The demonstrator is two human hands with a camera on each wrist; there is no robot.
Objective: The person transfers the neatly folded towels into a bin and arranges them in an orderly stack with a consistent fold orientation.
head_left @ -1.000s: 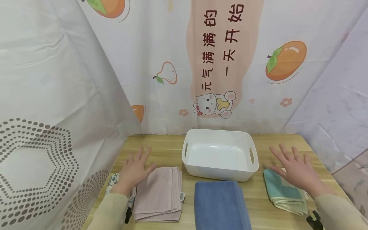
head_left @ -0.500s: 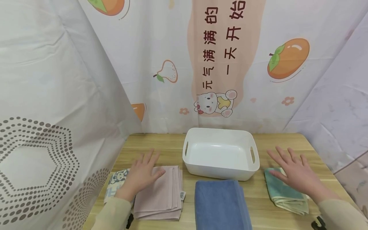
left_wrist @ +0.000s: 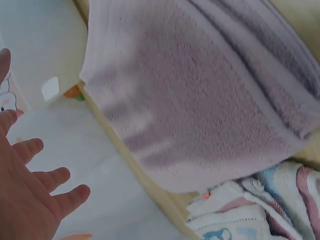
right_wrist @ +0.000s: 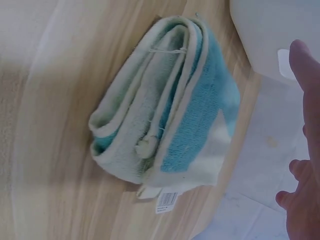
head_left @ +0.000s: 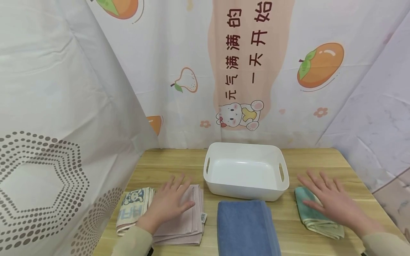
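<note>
My left hand [head_left: 167, 204] hovers with fingers spread over a folded pale pink towel [head_left: 187, 225]. In the left wrist view the finger shadows fall across that towel, and nothing is held. Spread in the same way, my right hand [head_left: 334, 204] hangs above a folded teal and cream towel [head_left: 302, 199], partly hiding it. The right wrist view shows this towel [right_wrist: 192, 125] lying apart from the fingers, a white tag at its edge. Left of the pink towel lies a small folded patterned towel [head_left: 130, 210] with a cartoon animal on it.
A white plastic bin [head_left: 246, 192] with handle slots stands at the back middle of the wooden table [head_left: 179, 156]. In front of it lies a folded blue towel [head_left: 245, 227]. Printed white curtains [head_left: 179, 42] enclose the back and sides.
My left hand has moved right, from near the patterned towel to over the pink one, uncovering the patterned towel. The right hand has shifted only slightly; the towels and bin stay put.
</note>
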